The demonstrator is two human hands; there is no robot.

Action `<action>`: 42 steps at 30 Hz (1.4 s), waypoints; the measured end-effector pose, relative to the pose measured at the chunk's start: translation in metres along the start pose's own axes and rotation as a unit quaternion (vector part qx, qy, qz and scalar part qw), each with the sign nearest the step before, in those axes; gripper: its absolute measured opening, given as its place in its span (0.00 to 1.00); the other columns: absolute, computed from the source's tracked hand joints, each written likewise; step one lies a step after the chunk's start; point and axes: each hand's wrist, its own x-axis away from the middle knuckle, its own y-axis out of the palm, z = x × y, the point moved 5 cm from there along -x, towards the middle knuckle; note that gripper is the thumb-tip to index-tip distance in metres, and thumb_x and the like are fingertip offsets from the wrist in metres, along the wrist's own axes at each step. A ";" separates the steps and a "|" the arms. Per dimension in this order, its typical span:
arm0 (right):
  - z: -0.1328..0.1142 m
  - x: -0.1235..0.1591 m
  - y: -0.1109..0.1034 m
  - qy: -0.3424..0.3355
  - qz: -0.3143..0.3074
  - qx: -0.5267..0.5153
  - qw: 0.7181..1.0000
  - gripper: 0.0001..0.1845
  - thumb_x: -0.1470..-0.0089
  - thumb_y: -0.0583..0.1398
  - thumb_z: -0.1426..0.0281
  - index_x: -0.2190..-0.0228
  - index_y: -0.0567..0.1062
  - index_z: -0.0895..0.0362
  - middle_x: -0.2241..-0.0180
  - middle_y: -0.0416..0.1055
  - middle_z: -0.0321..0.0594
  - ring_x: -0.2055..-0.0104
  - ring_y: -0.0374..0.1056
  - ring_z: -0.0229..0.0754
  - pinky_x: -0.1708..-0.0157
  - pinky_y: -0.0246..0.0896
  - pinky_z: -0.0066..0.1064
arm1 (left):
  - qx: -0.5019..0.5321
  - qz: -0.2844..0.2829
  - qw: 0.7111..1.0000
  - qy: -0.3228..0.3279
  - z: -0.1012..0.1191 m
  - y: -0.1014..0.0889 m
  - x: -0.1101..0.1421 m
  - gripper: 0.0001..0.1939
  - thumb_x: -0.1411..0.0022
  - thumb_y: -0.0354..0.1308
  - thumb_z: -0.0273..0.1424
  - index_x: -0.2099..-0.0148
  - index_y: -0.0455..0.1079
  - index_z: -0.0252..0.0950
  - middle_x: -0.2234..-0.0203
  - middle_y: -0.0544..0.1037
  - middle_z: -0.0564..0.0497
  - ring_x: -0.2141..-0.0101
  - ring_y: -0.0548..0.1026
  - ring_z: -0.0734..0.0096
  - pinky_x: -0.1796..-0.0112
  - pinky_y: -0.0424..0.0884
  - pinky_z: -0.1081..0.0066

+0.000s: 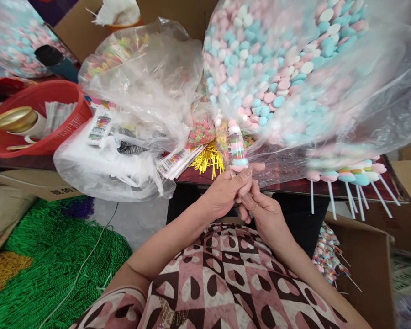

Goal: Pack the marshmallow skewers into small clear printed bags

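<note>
Single head-worn camera, looking forward and steeply down, close above the hands (241, 198), facing the surface (294, 186) edge, lap below

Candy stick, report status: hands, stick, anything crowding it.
Left hand and right hand both pinch the candy stick at its base. Stick upright, wrapped. Big clear bag of candies hangs just behind it; gold twist ties alongside.

A dark red-brown tabletop (294, 186) was crowded: a red plastic mesh basket (60, 132) was set at its left end, crumpled clear plastic bags (137, 91) were heaped beside it, and pastel marshmallow lollipops on white sticks (349, 176) were laid along its right edge.
</note>
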 end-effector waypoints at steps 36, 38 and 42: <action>-0.039 -0.079 0.036 -0.144 0.025 0.087 0.985 0.11 0.48 0.66 0.58 0.68 0.78 0.53 0.77 0.74 0.33 0.78 0.67 0.37 0.79 0.65 0.29 | -0.369 0.156 0.907 0.130 0.038 -0.070 0.042 0.17 0.34 0.52 0.44 0.70 0.62 0.39 0.82 0.62 0.58 0.79 0.61 0.76 0.71 0.61 0.72; -0.043 -0.092 0.044 -0.184 -0.021 0.209 0.960 0.11 0.41 0.61 0.60 0.65 0.79 0.53 0.74 0.77 0.36 0.74 0.71 0.40 0.72 0.69 0.33 | -0.233 0.154 0.949 0.145 0.045 -0.083 0.043 0.19 0.34 0.52 0.48 0.68 0.63 0.39 0.86 0.58 0.61 0.83 0.59 0.77 0.72 0.65 0.72; -0.048 -0.114 0.060 -0.340 -0.055 0.458 0.819 0.13 0.39 0.56 0.72 0.58 0.80 0.56 0.56 0.79 0.46 0.54 0.73 0.49 0.52 0.68 0.42 | -0.032 0.163 0.971 0.173 0.057 -0.097 0.044 0.19 0.38 0.59 0.48 0.69 0.64 0.37 0.88 0.53 0.65 0.87 0.55 0.82 0.73 0.70 0.73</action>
